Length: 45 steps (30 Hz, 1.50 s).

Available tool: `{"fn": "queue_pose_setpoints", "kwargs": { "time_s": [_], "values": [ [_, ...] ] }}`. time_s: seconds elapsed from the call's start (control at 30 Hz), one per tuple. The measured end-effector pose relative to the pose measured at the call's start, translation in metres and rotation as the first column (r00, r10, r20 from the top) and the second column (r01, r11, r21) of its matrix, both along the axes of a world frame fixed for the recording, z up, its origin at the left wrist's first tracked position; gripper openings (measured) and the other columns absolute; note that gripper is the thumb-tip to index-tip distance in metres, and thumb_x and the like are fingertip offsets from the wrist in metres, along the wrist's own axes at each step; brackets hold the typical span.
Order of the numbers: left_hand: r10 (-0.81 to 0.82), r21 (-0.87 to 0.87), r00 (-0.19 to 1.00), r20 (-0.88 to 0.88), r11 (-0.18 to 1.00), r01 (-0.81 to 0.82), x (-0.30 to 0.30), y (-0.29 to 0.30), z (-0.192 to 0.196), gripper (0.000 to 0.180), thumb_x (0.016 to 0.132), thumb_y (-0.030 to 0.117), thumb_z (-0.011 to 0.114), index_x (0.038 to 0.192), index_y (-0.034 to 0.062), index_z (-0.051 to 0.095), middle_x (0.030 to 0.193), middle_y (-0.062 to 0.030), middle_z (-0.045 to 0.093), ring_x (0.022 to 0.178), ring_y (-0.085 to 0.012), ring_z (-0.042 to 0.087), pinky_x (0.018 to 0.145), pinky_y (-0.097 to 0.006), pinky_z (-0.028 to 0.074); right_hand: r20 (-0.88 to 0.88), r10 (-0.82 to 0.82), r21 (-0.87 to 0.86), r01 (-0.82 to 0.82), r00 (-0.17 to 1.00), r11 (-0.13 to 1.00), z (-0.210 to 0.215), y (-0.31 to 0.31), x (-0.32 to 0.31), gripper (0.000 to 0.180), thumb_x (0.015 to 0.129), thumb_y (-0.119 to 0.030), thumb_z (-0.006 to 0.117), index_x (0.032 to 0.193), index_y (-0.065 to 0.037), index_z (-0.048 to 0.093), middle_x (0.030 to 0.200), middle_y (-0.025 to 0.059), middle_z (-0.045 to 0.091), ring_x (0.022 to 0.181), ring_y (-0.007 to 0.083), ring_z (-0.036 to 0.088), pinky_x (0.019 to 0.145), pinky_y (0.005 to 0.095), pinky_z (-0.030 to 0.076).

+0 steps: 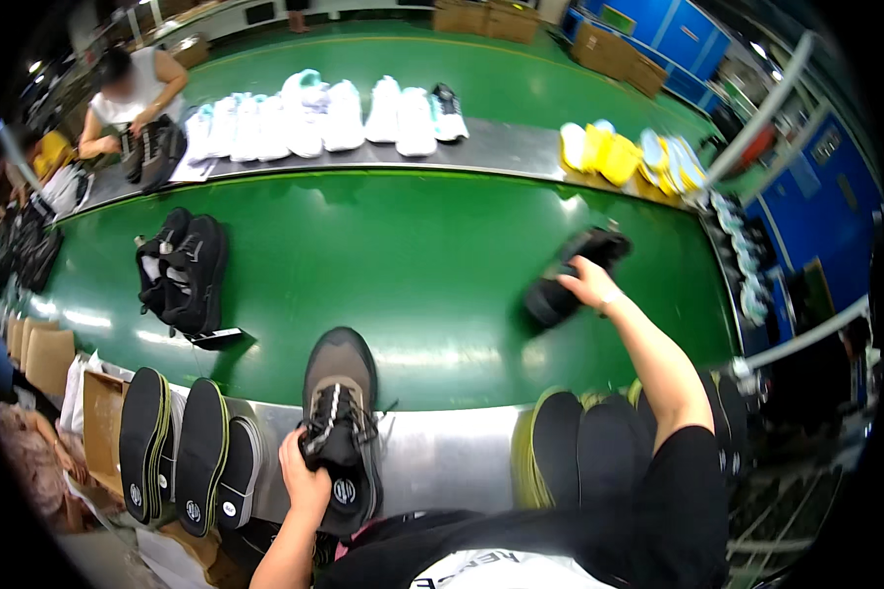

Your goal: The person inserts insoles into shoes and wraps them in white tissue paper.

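My left hand [304, 479] grips the opening of a brown-and-black sneaker [340, 378], which lies toe-away across the metal front ledge and the green belt. Its laces hang loose, and a dark insole with a round mark shows at the heel. Out over the belt on the right, my right hand [591, 285] holds a dark shoe [560, 294], blurred by motion and tilted. To the left, a pair of black shoes [192, 270] stands on the belt with a small dark card [221, 336] beside it.
Stacked black insoles [206, 456] with yellow-green edges lie front left, more insoles [557, 442] front right. White sneakers [344, 113] line the far ledge, with yellow insoles [599, 152] further right. A co-worker [142, 93] at far left handles dark shoes. A cardboard box [103, 427] stands near left.
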<state>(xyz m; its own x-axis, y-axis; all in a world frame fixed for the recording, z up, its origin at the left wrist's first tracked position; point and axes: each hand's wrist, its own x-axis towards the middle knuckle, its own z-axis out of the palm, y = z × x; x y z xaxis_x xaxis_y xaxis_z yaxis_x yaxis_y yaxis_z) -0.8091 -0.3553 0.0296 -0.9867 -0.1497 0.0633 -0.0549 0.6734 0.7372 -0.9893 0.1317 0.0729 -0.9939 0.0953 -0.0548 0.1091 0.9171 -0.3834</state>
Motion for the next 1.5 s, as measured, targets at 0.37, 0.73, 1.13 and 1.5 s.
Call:
{"fn": "queue_pose_setpoints", "kwargs": {
  "time_s": [0.37,0.73,1.13,1.5],
  "values": [
    [-0.205,0.136,0.978,-0.048,0.968,0.210,-0.015,-0.015,-0.010,0.057,0.063,-0.007,0.047,0.119,-0.0019,0.035,0.114,-0.0209,0.042,0.110,-0.0340,0.038,0.095,-0.037,0.028,0.234,0.469,0.095,-0.500,0.852,0.861,0.034,-0.217,0.223,0.025,0.071,-0.025,0.058,0.085,-0.004,0.054,0.084,0.0105,0.055,0.086,0.0267,0.052,0.073,0.0419,0.039],
    [-0.371,-0.072,0.741,-0.560,0.913,0.403,0.016,0.039,0.071,0.037,0.068,0.001,0.057,0.105,0.0015,0.050,0.101,-0.0135,0.052,0.096,-0.0287,0.048,0.085,-0.036,0.036,-0.291,-0.181,0.088,0.215,0.939,0.973,0.048,-0.143,0.305,0.035,0.073,-0.027,0.056,0.095,0.000,0.055,0.092,0.0166,0.057,0.089,0.0318,0.053,0.077,0.0388,0.043],
    [-0.949,-0.191,0.257,0.181,0.223,0.956,0.015,0.118,0.025,0.029,0.080,0.028,0.049,0.095,0.0034,0.056,0.089,-0.0146,0.057,0.083,-0.0318,0.056,0.072,-0.040,0.044,0.072,-0.700,0.389,0.626,0.711,0.676,0.014,-0.124,0.341,0.050,0.056,-0.039,0.068,0.091,-0.007,0.050,0.107,0.0163,0.045,0.099,0.0325,0.045,0.078,0.0469,0.039],
    [-0.918,0.935,0.376,-0.129,0.014,0.355,0.012,0.109,0.086,0.083,0.071,0.036,0.067,0.129,0.0030,0.017,0.124,-0.0131,0.034,0.116,-0.0191,0.032,0.097,-0.031,0.027,-0.173,-0.212,-0.646,0.052,0.962,0.761,0.076,-0.218,0.319,0.020,0.066,-0.015,0.061,0.078,0.001,0.058,0.111,0.0213,0.046,0.098,0.0273,0.049,0.085,0.0330,0.037]
  ]
}}
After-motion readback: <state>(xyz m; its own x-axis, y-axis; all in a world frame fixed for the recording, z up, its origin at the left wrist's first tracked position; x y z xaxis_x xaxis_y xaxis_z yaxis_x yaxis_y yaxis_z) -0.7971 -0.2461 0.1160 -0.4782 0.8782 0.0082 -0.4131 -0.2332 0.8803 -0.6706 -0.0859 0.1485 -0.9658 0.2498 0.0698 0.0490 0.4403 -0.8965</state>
